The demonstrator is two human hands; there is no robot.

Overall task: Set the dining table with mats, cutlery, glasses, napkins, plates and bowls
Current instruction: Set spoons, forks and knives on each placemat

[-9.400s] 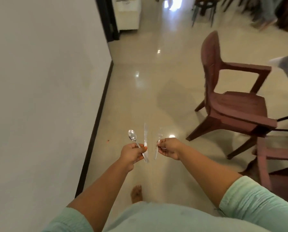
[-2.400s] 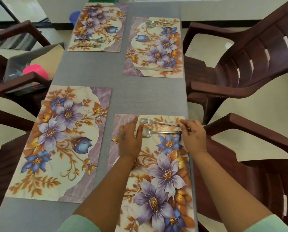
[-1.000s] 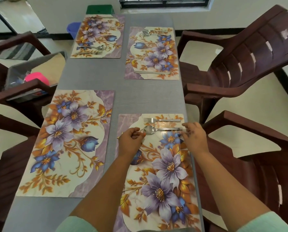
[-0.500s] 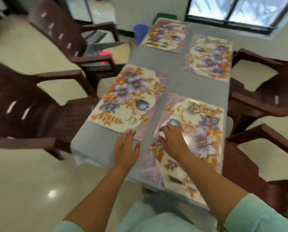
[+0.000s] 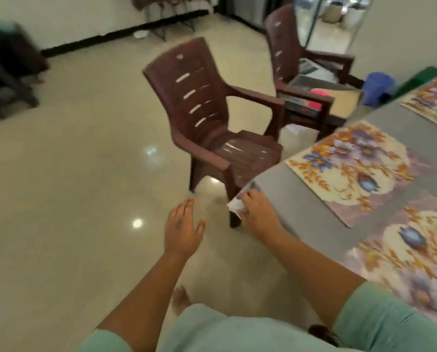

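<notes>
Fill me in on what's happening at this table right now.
A person is setting a dining table and stands at its corner. The right hand rests on the corner of the grey cover; the left hand hangs open over the floor, holding nothing. Floral mats lie on the table, and a brown plastic chair stands beside it.

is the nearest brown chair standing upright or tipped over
Upright. The chair stands on its legs on the floor, backrest up, seat level.
</notes>
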